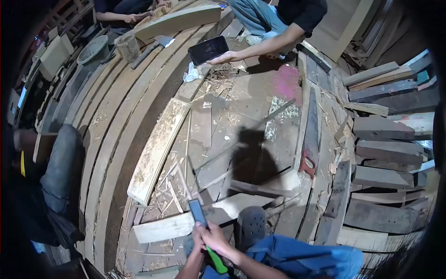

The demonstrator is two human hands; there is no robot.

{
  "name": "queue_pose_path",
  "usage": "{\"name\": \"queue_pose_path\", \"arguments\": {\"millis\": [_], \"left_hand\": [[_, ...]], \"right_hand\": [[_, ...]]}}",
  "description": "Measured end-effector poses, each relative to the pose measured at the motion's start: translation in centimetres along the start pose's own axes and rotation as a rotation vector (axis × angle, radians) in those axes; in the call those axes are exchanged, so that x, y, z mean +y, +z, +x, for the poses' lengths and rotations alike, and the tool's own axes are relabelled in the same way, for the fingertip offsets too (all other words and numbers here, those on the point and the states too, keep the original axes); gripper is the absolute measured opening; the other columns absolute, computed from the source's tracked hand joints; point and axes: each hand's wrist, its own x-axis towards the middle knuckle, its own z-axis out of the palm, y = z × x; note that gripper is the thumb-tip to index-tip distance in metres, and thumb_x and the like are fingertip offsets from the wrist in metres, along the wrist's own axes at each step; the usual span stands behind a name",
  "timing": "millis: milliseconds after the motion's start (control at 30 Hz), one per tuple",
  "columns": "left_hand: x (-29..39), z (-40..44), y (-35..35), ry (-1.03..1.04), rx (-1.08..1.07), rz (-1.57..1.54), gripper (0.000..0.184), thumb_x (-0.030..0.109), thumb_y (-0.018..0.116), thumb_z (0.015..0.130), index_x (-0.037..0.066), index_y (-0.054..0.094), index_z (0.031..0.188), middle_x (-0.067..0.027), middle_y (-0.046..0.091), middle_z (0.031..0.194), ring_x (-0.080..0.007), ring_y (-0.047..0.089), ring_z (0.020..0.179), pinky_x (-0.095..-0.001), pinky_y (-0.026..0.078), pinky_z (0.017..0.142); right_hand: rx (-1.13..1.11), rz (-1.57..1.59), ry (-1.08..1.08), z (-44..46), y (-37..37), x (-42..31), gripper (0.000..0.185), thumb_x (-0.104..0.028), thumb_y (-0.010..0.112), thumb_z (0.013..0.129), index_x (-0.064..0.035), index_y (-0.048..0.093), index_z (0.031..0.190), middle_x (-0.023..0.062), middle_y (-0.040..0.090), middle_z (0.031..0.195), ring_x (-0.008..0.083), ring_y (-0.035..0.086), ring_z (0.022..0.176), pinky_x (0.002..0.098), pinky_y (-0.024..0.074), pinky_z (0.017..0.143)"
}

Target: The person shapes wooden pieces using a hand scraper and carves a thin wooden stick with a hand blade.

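My left hand (198,238) and my right hand (216,239) are close together low in the middle of the head view, both closed around a chisel (197,213). Its broad, flat, bluish blade points away from me, and the green end of its handle (216,261) shows below my hands. Under the blade lies a pale wooden board (165,228). Just beyond it are thin strips and shavings of wood (169,188). A longer, rough-faced plank (160,149) leads away to the upper left. My fingers hide the middle of the chisel.
A red-handled saw (308,163) lies on the right. Long curved timbers (123,125) run along the left, with an axe (162,42) on them. Cut blocks (388,151) are stacked at right. Ahead, a person's hand (223,58) holds a dark tablet (208,49). Other people sit nearby.
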Motion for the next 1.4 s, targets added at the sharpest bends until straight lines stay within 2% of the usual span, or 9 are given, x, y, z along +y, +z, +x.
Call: {"name": "queue_pose_path", "arguments": {"millis": [67,133,200,233,733,1233,1300,1400], "left_hand": [[1.5,0.9,-1.0,-0.015,0.019,0.007,0.051,0.045,0.039,0.099,0.003,0.055,0.076,-0.006,0.05,0.052,-0.0176,0.046,0.034,-0.0317,0.037,0.028],[2.8,2.0,-1.6,-0.029,0.039,0.02,0.05,0.045,0.039,0.099,0.003,0.055,0.077,-0.0058,0.05,0.052,-0.0173,0.046,0.034,-0.0314,0.037,0.028],[3.8,2.9,-2.0,-0.043,0.06,0.034,0.05,0.045,0.039,0.099,0.003,0.055,0.078,-0.0056,0.05,0.052,-0.017,0.045,0.034,-0.0312,0.036,0.028],[4.1,3.1,-2.1,-0.049,0.074,0.04,0.049,0.045,0.039,0.099,0.003,0.055,0.078,-0.0054,0.05,0.053,-0.0169,0.045,0.034,-0.0311,0.036,0.028],[4.0,3.0,-1.3,-0.161,0.149,0.04,0.045,0.043,0.039,0.099,0.004,0.055,0.082,-0.0037,0.048,0.053,-0.0147,0.042,0.033,-0.0292,0.032,0.028],[5.0,1.6,-2.8,-0.052,0.161,-0.035,0.041,0.041,0.039,0.1,0.005,0.055,0.086,-0.002,0.046,0.054,-0.0125,0.039,0.033,-0.0273,0.028,0.028],[4.8,0.8,-3.3,-0.023,0.172,-0.062,0.041,0.04,0.039,0.1,0.006,0.055,0.087,-0.0018,0.046,0.054,-0.0122,0.039,0.032,-0.0271,0.028,0.028],[3.8,-1.0,-4.0,0.035,0.197,-0.128,0.04,0.04,0.038,0.1,0.006,0.055,0.087,-0.0014,0.046,0.054,-0.0117,0.038,0.032,-0.0267,0.027,0.028]], "right_hand": [[-0.071,0.022,0.075,1.9,1.0,-1.0,0.03,-0.031,0.054,0.097,-0.0039,0.057,0.111,0.0031,0.056,0.057,0.0113,0.054,0.044,0.0284,0.042,0.04],[-0.126,-0.047,-0.066,2.8,2.0,-2.5,0.025,-0.027,0.053,0.1,-0.0033,0.053,0.107,0.0011,0.05,0.056,0.0098,0.046,0.04,0.0262,0.0357,0.036],[-0.248,0.084,-0.057,3.8,2.2,-3.5,0.031,-0.025,0.052,0.101,-0.004,0.05,0.123,0.0001,0.046,0.056,0.0085,0.044,0.041,0.0253,0.0354,0.037],[-0.218,0.082,-0.151,4.7,2.3,-2.7,0.03,-0.025,0.051,0.101,-0.0042,0.05,0.123,-0.0001,0.046,0.057,0.0079,0.044,0.041,0.0251,0.0354,0.038],[-0.268,0.174,-0.014,7.6,-1.2,-4.0,0.026,-0.027,0.052,0.1,-0.0048,0.05,0.115,-0.0002,0.046,0.057,0.0078,0.044,0.042,0.0252,0.0352,0.038],[-0.335,0.103,-0.028,6.2,1.8,-1.6,0.024,-0.028,0.053,0.1,-0.0054,0.05,0.108,-0.0003,0.046,0.056,0.0077,0.043,0.043,0.0253,0.035,0.039],[-0.297,-0.053,-0.038,6.4,2.2,-0.6,0.033,-0.036,0.053,0.099,-0.0034,0.054,0.105,0.0013,0.054,0.065,0.01,0.052,0.057,0.0275,0.043,0.052],[-0.364,-0.023,0.094,4.5,2.6,-1.3,0.036,-0.041,0.049,0.1,-0.0059,0.053,0.093,0.0025,0.056,0.063,0.0087,0.052,0.049,0.0272,0.0416,0.045]]}}
